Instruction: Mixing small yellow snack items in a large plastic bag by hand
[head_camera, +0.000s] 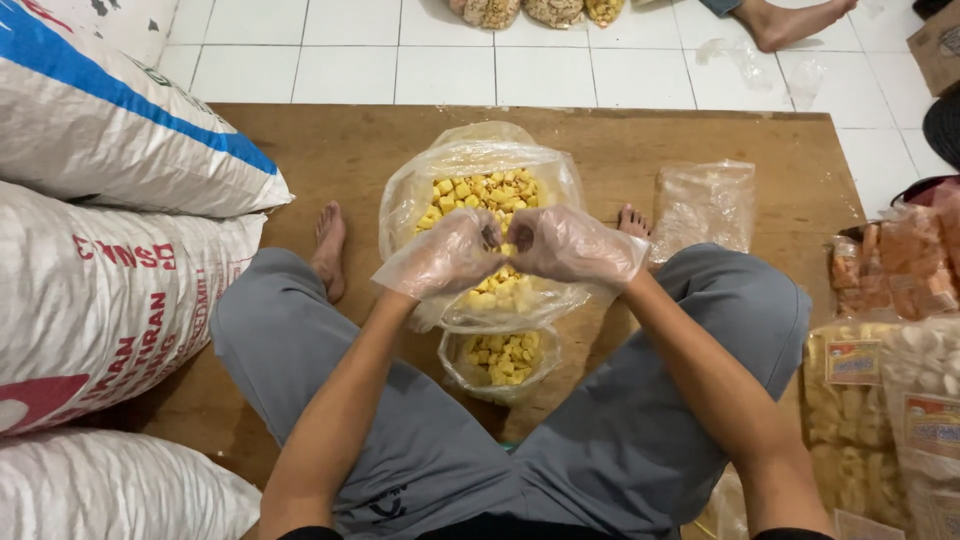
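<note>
Pinching together, the gloved left hand (445, 255) and right hand (572, 245) meet fingertip to fingertip directly above the small bag (502, 362) of yellow snacks.

Glossy clear plastic bag (480, 190) on matt wooden board (330, 150).

Both hands, left (447, 252) and right (572, 244), wear loose, crinkled clear plastic gloves with flared cuffs at the wrists. Forearms bare. Grey trousers (620, 440), small dark mark near waist. Feet bare.
</note>
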